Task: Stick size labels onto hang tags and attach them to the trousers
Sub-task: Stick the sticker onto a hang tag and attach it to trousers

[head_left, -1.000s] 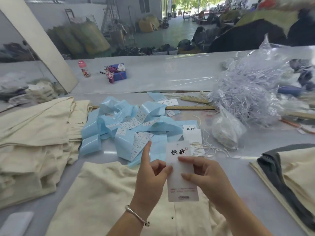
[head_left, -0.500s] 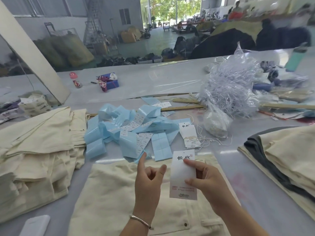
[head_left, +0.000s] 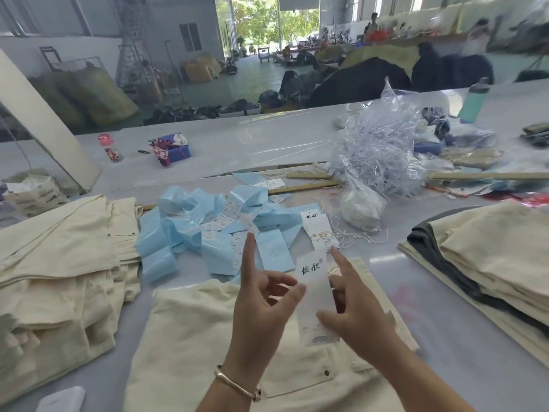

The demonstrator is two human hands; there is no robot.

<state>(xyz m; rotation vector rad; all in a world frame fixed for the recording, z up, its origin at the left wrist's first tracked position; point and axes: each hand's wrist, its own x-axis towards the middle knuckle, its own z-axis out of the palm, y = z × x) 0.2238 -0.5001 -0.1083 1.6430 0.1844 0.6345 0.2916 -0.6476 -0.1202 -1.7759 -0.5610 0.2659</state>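
Now the left hand (head_left: 261,295) lets go of the hang tag (head_left: 315,298): a second ago both hands pinched it between them, and half a second ago the left one was already drawing off to the side. Its fingers (head_left: 249,257) stand apart and relaxed, the forefinger pointing up toward the blue strips, thumb just short of the tag's left edge and holding nothing. The right hand (head_left: 350,307) keeps the tag alone, thumb pressed on its lower front, other fingers behind it, forefinger stretched up past the top right corner. The tag stands upright in the lower middle of the frame, above the cream trousers (head_left: 208,337) spread on the bench (head_left: 463,367), touching nothing but that hand.

I read this as the turn from presenting the tag to fetching a sticker. The freed hand is aimed at the heap of blue label backing (head_left: 214,230) in the middle of the frame, where white size labels (head_left: 221,224) show on the strips, so a label is probably the next thing picked. Whether this tag already carries one I cannot tell; its visible face shows only printed characters and small text.

More tags with white strings (head_left: 319,230) lie just right of the blue heap. Folded cream trousers are stacked at the left edge (head_left: 53,263) and at the right (head_left: 487,251), so plenty of the job seems left.
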